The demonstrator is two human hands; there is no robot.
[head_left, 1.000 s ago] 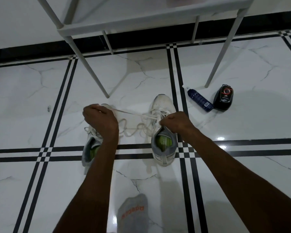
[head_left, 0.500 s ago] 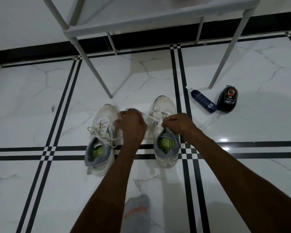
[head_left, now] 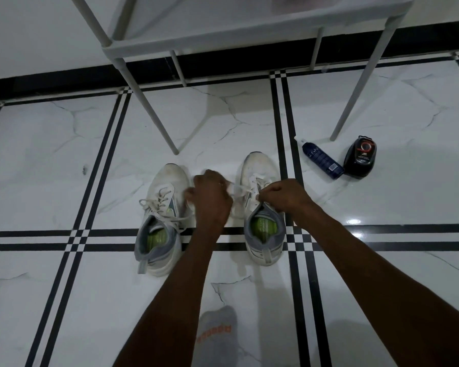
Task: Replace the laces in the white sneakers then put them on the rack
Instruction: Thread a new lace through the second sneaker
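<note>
Since a second ago my left hand [head_left: 211,197] came in from over the left sneaker [head_left: 161,221] and now sits between the pair, fingers pinching the lace [head_left: 236,188]. Right hand [head_left: 282,194] grips the right sneaker [head_left: 263,207] at its tongue. Both shoes on the floor [head_left: 51,154], in front of the rack [head_left: 223,41].

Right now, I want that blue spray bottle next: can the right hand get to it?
Probably yes: the blue spray bottle lies on open floor just beyond the right hand, nothing between, though that hand is busy pinching a lace.
</note>
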